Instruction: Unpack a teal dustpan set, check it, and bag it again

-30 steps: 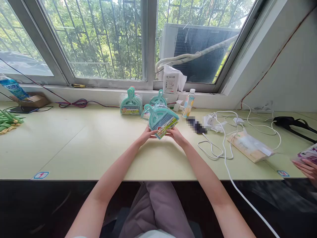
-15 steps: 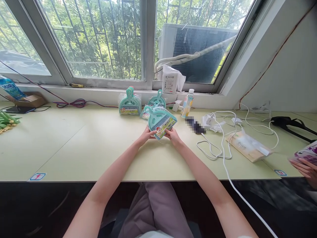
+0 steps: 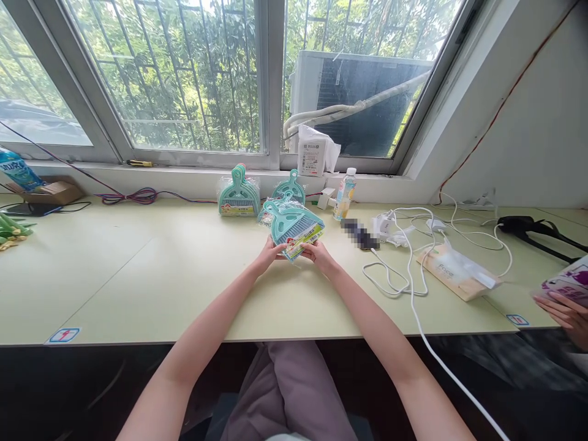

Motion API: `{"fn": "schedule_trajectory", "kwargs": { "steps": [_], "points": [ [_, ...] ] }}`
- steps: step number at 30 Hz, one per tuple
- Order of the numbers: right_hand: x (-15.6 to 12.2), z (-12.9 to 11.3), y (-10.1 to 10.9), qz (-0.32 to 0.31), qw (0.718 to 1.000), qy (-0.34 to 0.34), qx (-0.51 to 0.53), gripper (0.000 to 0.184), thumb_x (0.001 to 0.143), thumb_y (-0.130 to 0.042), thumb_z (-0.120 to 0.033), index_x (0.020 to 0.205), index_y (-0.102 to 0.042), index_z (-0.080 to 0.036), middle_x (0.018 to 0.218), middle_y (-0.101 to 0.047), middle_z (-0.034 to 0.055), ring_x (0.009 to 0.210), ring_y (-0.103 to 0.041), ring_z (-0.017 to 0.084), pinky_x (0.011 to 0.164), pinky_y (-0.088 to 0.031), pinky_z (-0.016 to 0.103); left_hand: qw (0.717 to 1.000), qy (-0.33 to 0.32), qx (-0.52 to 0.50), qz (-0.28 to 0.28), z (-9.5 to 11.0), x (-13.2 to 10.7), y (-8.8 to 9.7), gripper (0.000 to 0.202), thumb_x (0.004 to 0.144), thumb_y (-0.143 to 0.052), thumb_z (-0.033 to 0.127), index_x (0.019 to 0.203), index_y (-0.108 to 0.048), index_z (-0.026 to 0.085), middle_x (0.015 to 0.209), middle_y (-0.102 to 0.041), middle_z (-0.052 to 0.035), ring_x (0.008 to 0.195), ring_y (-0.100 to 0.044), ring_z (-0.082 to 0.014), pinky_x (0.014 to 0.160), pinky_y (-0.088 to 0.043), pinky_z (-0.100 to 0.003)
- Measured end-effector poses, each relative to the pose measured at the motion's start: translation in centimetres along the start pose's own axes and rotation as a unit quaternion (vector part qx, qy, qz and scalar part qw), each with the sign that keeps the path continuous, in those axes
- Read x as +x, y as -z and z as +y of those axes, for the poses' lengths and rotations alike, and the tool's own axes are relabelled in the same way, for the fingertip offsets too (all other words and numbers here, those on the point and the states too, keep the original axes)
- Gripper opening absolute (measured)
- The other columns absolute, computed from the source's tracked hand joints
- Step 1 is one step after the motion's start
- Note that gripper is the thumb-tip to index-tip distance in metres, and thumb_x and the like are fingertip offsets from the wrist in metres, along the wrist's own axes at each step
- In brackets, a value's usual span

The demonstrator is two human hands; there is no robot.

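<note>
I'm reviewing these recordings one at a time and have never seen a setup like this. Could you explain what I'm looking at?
There is no machine here: these are a person's bare hands. Every picture comes from one camera worn on that person's head, looking forward and down, so the forearms reach in from the bottom.

The left hand and right hand together hold the lower edge of a teal dustpan-and-brush set in clear wrapping, its handle tilted away to the left.

On the pale table, similar packs stand near the window. To the right are a drink bottle, a dark pixelated object and a tissue pack. At the far right, another person's hand shows.
</note>
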State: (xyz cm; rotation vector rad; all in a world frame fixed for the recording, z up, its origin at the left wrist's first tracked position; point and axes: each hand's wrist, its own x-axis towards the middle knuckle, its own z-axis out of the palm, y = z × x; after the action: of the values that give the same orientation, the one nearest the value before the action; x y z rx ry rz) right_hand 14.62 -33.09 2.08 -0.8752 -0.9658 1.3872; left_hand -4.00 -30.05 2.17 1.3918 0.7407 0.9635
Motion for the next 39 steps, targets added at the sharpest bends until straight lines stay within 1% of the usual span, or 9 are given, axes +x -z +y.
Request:
{"fn": "schedule_trajectory", "kwargs": {
  "steps": [2,7,12,17,21,27,30,33,39],
  "points": [
    [0.1,0.1,0.2,0.001,1.000,-0.003,-0.012,0.022,0.079,-0.065,-0.012,0.100,-0.062,-0.015,0.101,-0.072,0.0078,0.087,-0.071,0.019,0.081,-0.060,0.032,1.000,-0.002,0.003,-0.002,0.1,0.0,0.0,0.063,0.079,-0.064,0.039,0.130,-0.030,0.025,0.132,-0.051,-0.0107,0.111,-0.059,-0.0252,0.084,-0.057,-0.046],
    [0.3,0.4,0.1,0.039,0.999,-0.002,-0.020,0.020,0.078,-0.065,-0.011,0.097,-0.061,-0.016,0.098,-0.073,0.0070,0.081,-0.071,0.019,0.077,-0.061,0.034,1.000,0.004,0.012,0.001,0.3,-0.2,-0.1,0.063,0.078,-0.064,0.039,0.130,-0.031,0.026,0.134,-0.049,-0.0099,0.109,-0.059,-0.0246,0.084,-0.056,-0.045],
    [0.3,0.3,-0.1,0.043,0.999,0.005,-0.007,0.019,0.079,-0.065,-0.011,0.097,-0.059,-0.015,0.099,-0.072,0.0080,0.081,-0.071,0.018,0.072,-0.061,0.030,1.000,0.006,0.008,0.002,0.4,-0.2,-0.2,0.061,0.078,-0.065,0.041,0.127,-0.032,0.025,0.131,-0.051,-0.0097,0.110,-0.059,-0.0252,0.085,-0.056,-0.046],
    [0.3,0.4,-0.1,0.044,0.999,0.004,-0.001,0.019,0.080,-0.065,-0.012,0.097,-0.059,-0.015,0.100,-0.072,0.0081,0.082,-0.071,0.018,0.072,-0.061,0.029,1.000,0.005,0.004,-0.005,0.6,-0.3,-0.2,0.062,0.077,-0.067,0.042,0.125,-0.032,0.025,0.134,-0.050,-0.0101,0.112,-0.058,-0.0260,0.084,-0.057,-0.046],
    [0.5,0.5,0.2,0.036,0.999,-0.002,-0.007,0.019,0.079,-0.066,-0.012,0.098,-0.061,-0.015,0.101,-0.072,0.0078,0.083,-0.071,0.019,0.076,-0.061,0.032,1.000,0.006,0.004,0.001,0.7,-0.4,-0.3,0.064,0.077,-0.067,0.041,0.127,-0.031,0.024,0.133,-0.050,-0.0106,0.112,-0.058,-0.0264,0.086,-0.056,-0.048],
    [0.6,0.0,1.0,-0.023,1.000,-0.016,-0.013,0.022,0.079,-0.068,-0.015,0.101,-0.064,-0.014,0.105,-0.071,0.0089,0.089,-0.070,0.020,0.084,-0.058,0.034,1.000,0.000,-0.010,-0.006,0.6,-0.3,-0.4,0.066,0.077,-0.067,0.042,0.130,-0.031,0.025,0.131,-0.052,-0.0104,0.110,-0.059,-0.0266,0.088,-0.054,-0.053],
    [0.6,-0.2,1.3,-0.030,0.999,-0.024,-0.016,0.022,0.078,-0.069,-0.015,0.100,-0.065,-0.015,0.105,-0.072,0.0087,0.090,-0.070,0.020,0.086,-0.057,0.035,1.000,-0.005,-0.009,-0.011,0.6,-0.4,-0.4,0.065,0.078,-0.067,0.042,0.130,-0.031,0.026,0.130,-0.052,-0.0105,0.106,-0.061,-0.0257,0.085,-0.056,-0.051],
    [0.8,0.1,1.4,-0.032,0.999,-0.023,-0.014,0.022,0.078,-0.070,-0.016,0.099,-0.064,-0.015,0.106,-0.071,0.0088,0.091,-0.070,0.020,0.087,-0.057,0.035,1.000,-0.004,-0.005,-0.018,0.6,-0.5,-0.3,0.066,0.078,-0.067,0.042,0.130,-0.030,0.026,0.128,-0.053,-0.0113,0.101,-0.063,-0.0256,0.079,-0.058,-0.050],
    [0.8,0.5,1.3,-0.014,1.000,-0.023,-0.013,0.028,0.077,-0.071,-0.017,0.103,-0.060,-0.016,0.109,-0.070,0.0088,0.090,-0.070,0.020,0.083,-0.059,0.034,1.000,0.000,0.001,-0.021,0.4,-0.4,-0.1,0.063,0.077,-0.066,0.039,0.126,-0.032,0.023,0.125,-0.054,-0.0103,0.100,-0.063,-0.0244,0.073,-0.060,-0.045]
  ]
}}
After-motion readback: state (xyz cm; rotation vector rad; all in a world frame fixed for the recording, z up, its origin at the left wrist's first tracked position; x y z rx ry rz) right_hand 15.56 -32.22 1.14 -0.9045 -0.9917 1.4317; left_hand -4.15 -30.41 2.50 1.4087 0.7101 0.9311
